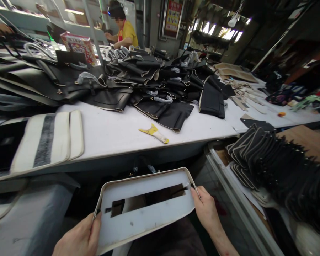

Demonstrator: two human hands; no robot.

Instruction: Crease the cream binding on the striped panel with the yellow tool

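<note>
Low in front of me, an unfinished bag with a pale rim is held up between both hands. A white plate with a long rectangular slot fills its opening. My left hand is closed on the left end of the rim, thumb along the edge. At the right end, my right hand pinches the rim between thumb and fingers. Small metal fittings and a plastic-wrapped strip show dimly behind the far rim. The fingers under the edge are partly hidden.
A white worktable lies ahead, with a yellow-and-white flat tool near its edge. Black bag pieces are heaped behind. Cream panels sit at left, stacked dark panels at right. A person in yellow works at the back.
</note>
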